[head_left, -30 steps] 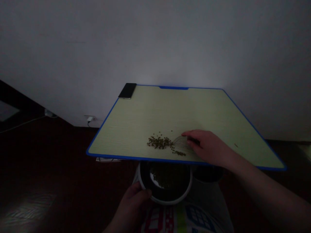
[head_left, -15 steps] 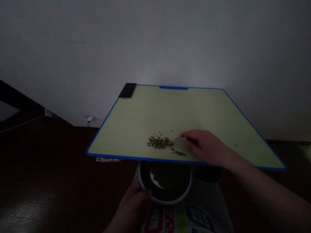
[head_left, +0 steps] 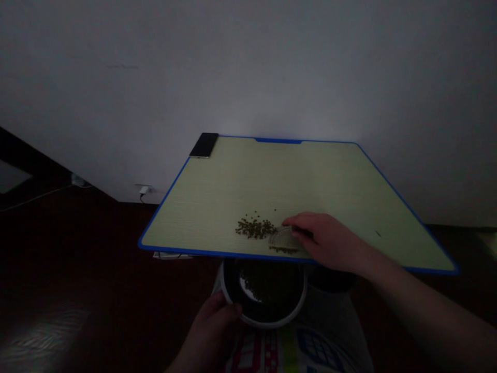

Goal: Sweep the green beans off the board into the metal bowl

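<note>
Pale wall (head_left: 248, 67) fills the back of a dim room with a dark reddish floor (head_left: 77, 290); low on it, to the left, is a white plug (head_left: 144, 190). Against the wall stands a light worktop (head_left: 248, 176) with a blue rim, a dark phone (head_left: 204, 145) lying at its far left corner. Near the front edge, about the middle, a loose heap of small greenish-brown grains (head_left: 254, 228) lies on the surface, a few strays scattered just behind it. The right hand (head_left: 328, 241) has its grip closed on a clear piece (head_left: 280, 237) with a curved edge, held low at the right side of the heap; a short row of grains lies along the piece's near side. Farther right on the worktop is a thin dark sliver (head_left: 378, 233). Below the front edge, over the lap, sits a bowl (head_left: 266, 325) with a pale rim and a dark inside, holding a dark greenish mass too dim to make out. The left hand (head_left: 213, 321) grips the bowl's near left rim, thumb over the top. Just right of the bowl is a dark vessel (head_left: 334, 280), partly hidden under the worktop.
</note>
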Action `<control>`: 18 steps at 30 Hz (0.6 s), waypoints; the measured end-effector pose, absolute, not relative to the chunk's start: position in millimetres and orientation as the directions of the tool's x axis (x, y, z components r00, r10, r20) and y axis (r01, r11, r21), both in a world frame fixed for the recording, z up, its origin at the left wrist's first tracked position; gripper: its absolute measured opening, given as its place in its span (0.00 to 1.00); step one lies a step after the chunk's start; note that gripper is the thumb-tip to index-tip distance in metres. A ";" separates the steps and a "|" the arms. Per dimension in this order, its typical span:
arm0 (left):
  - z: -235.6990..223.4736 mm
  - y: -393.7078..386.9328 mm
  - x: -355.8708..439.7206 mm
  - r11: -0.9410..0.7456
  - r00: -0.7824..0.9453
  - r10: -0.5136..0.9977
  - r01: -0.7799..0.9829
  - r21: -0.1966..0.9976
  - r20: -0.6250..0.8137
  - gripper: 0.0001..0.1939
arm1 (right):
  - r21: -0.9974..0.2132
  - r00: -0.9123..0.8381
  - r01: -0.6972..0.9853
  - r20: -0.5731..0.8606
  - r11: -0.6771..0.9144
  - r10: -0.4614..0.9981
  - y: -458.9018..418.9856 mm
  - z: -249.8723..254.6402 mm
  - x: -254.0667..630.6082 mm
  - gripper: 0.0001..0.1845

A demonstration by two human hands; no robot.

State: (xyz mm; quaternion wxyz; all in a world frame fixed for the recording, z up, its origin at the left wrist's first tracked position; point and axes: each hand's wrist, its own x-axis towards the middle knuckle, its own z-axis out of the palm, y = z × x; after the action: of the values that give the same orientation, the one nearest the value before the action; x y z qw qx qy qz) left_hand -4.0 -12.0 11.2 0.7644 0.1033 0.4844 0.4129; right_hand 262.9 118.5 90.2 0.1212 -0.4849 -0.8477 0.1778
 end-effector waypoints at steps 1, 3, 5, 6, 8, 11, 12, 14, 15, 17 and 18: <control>10.0 -11.9 -4.3 0.637 0.188 0.732 -0.528 0.561 -0.654 0.09 | -0.417 -0.494 0.783 0.034 0.462 0.869 118.0 88.8 263.3 0.22; 7.8 -11.7 -4.3 0.628 0.185 0.741 -0.534 0.567 -0.646 0.10 | -0.406 -0.468 0.801 0.034 0.440 0.883 117.5 86.5 264.1 0.22; 6.5 -11.6 -3.8 0.616 0.184 0.748 -0.551 0.563 -0.638 0.12 | -0.390 -0.432 0.824 0.036 0.411 0.901 117.4 85.2 264.8 0.22; 6.6 -11.7 -3.4 0.613 0.183 0.748 -0.558 0.559 -0.638 0.12 | -0.384 -0.415 0.834 0.040 0.397 0.909 117.3 84.9 265.2 0.22; 8.0 -12.0 -2.6 0.620 0.180 0.739 -0.559 0.551 -0.649 0.12 | -0.374 -0.387 0.847 0.053 0.378 0.920 116.7 84.8 266.3 0.22; 12.3 -12.1 -0.9 0.623 0.162 0.730 -0.558 0.548 -0.664 0.10 | -0.359 -0.354 0.863 0.070 0.354 0.933 114.6 84.7 268.5 0.22; 13.6 -12.0 -0.3 0.620 0.160 0.730 -0.563 0.547 -0.664 0.10 | -0.356 -0.345 0.868 0.070 0.346 0.936 113.8 84.6 269.3 0.22; 15.2 -11.7 0.5 0.617 0.166 0.733 -0.572 0.541 -0.660 0.10 | -0.352 -0.331 0.875 0.065 0.332 0.941 112.5 84.4 271.1 0.22; 15.4 -11.6 0.4 0.620 0.171 0.731 -0.570 0.539 -0.660 0.09 | -0.350 -0.326 0.878 0.060 0.325 0.944 112.2 84.4 271.9 0.22; 14.4 -11.7 -0.4 0.624 0.170 0.729 -0.564 0.542 -0.663 0.09 | -0.342 -0.310 0.887 0.054 0.310 0.949 112.1 84.8 273.3 0.22; 13.5 -11.8 -1.1 0.621 0.163 0.728 -0.568 0.540 -0.666 0.09 | -0.337 -0.304 0.891 0.052 0.303 0.951 112.3 85.2 273.9 0.22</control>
State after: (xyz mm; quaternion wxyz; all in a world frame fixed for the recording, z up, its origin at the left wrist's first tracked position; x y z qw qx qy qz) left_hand -1.1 -11.8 13.5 0.7581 0.0823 0.4855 0.4275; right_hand 273.9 112.3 85.2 0.1216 -0.5772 -0.7980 0.1234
